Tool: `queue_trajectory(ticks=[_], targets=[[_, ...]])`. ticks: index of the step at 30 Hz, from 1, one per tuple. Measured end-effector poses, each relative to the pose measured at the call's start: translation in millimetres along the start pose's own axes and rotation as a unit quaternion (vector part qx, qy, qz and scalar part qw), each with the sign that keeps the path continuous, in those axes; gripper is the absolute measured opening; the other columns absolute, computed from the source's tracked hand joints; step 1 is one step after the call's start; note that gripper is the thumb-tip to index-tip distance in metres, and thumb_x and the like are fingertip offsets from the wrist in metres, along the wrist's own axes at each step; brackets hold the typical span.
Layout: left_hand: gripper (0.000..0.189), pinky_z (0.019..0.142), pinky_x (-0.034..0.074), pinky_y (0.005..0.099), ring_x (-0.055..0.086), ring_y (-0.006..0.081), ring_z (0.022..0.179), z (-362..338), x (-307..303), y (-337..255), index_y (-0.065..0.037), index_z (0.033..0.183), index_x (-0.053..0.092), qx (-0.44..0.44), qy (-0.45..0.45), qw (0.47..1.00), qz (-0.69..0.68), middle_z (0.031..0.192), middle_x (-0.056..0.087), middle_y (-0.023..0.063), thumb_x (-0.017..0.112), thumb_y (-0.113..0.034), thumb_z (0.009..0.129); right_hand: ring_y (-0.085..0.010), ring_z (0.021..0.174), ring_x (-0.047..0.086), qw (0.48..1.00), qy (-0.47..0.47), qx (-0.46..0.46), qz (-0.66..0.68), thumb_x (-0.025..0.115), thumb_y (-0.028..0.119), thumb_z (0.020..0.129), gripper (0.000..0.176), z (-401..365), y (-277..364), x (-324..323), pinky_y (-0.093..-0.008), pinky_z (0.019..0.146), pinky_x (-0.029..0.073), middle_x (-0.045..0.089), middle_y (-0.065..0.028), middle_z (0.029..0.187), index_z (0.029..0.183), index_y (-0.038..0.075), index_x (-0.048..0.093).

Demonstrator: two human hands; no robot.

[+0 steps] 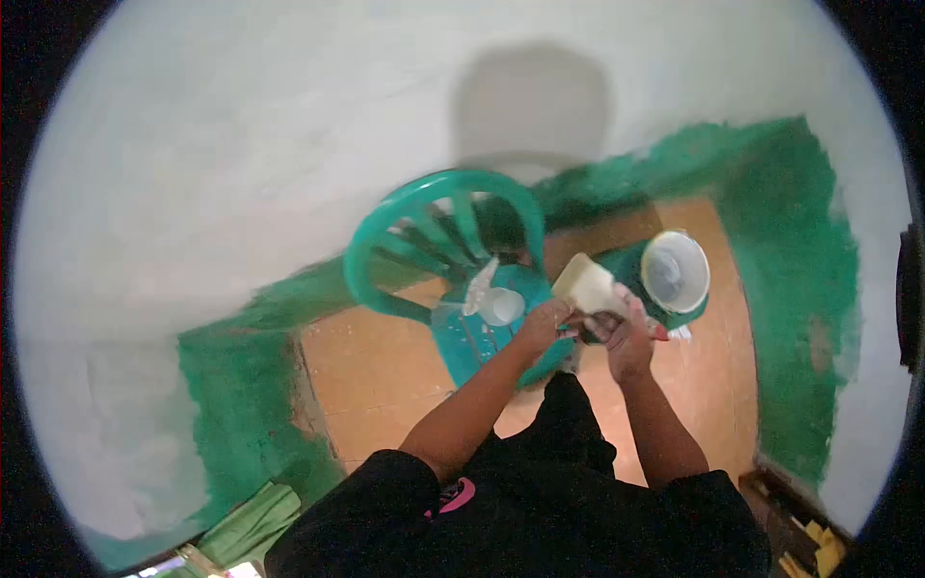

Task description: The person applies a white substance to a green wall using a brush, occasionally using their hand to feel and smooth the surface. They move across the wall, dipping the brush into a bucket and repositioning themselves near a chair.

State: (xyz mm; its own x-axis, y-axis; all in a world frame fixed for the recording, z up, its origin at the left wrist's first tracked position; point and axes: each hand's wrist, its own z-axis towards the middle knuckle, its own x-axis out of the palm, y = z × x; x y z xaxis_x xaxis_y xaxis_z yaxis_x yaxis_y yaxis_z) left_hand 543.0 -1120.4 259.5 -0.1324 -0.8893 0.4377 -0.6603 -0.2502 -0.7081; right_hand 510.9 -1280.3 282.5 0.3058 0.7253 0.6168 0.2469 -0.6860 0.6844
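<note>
Both my hands meet in front of me over the seat's right edge. My left hand has its fingers closed at the lower left edge of a cream-coloured flat piece. My right hand is closed at the piece's lower right side, and a red handle-like end sticks out beside it. My fingers hide how the red part joins on. Left of my hands, a white cup-like container and a crumpled whitish plastic piece rest on a green plastic chair.
A white bucket stands on a green support right of my hands. Ahead is a wall, white above with an uneven green lower band. Orange tiles cover the floor. Green cloth lies at lower left.
</note>
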Motion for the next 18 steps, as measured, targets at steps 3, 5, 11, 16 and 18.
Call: queue_trajectory(ticks=[3, 5, 11, 16, 18], targets=[[0.039, 0.084, 0.045, 0.0353, 0.055, 0.0188, 0.096, -81, -10, -47, -0.002, 0.108, 0.055, 0.040, -0.022, 0.995, -0.094, 0.108, 0.057, 0.0095, 0.052, -0.036, 0.091, -0.0204, 0.101, 0.057, 0.996, 0.083, 0.017, -0.019, 0.044, 0.048, 0.090, 0.055, -58, -5, 81, -0.0372, 0.081, 0.050, 0.054, -0.0093, 0.119, 0.127, 0.008, 0.038], [0.038, 0.084, 0.045, 0.0354, 0.055, 0.0199, 0.097, -145, -23, -72, -0.001, 0.109, 0.054, 0.071, -0.053, 0.987, -0.131, 0.107, 0.057, 0.0105, 0.053, -0.034, 0.090, -0.0251, 0.107, 0.054, 0.980, 0.179, 0.035, -0.075, 0.046, 0.054, 0.086, 0.067, -98, -11, 125, -0.0395, 0.084, 0.048, 0.049, -0.0110, 0.124, 0.132, 0.008, 0.033], [0.040, 0.082, 0.048, 0.0372, 0.058, 0.0250, 0.095, -348, -48, -94, 0.000, 0.119, 0.048, 0.171, -0.169, 0.956, -0.167, 0.110, 0.057, 0.0107, 0.049, -0.030, 0.092, -0.0339, 0.115, 0.049, 0.892, 0.426, 0.136, -0.068, 0.047, 0.056, 0.083, 0.083, -231, -23, 207, -0.0428, 0.087, 0.045, 0.033, -0.0142, 0.140, 0.142, 0.007, 0.016], [0.044, 0.089, 0.046, 0.0372, 0.056, 0.0239, 0.101, -507, -44, -52, 0.001, 0.122, 0.044, 0.205, -0.185, 0.959, -0.069, 0.111, 0.056, 0.0110, 0.051, -0.030, 0.091, -0.0320, 0.104, 0.056, 0.837, 0.472, 0.270, -0.062, 0.048, 0.045, 0.089, 0.069, -373, 6, 262, -0.0409, 0.079, 0.051, 0.039, -0.0170, 0.134, 0.140, 0.010, 0.017], [0.044, 0.088, 0.046, 0.0371, 0.056, 0.0232, 0.101, -555, -13, -48, 0.000, 0.122, 0.044, 0.197, -0.207, 0.958, -0.036, 0.111, 0.057, 0.0106, 0.051, -0.030, 0.091, -0.0244, 0.083, 0.064, 0.818, 0.399, 0.282, -0.303, 0.052, 0.039, 0.090, 0.057, -413, 7, 270, -0.0316, 0.061, 0.054, 0.054, -0.0139, 0.117, 0.131, 0.008, 0.027]])
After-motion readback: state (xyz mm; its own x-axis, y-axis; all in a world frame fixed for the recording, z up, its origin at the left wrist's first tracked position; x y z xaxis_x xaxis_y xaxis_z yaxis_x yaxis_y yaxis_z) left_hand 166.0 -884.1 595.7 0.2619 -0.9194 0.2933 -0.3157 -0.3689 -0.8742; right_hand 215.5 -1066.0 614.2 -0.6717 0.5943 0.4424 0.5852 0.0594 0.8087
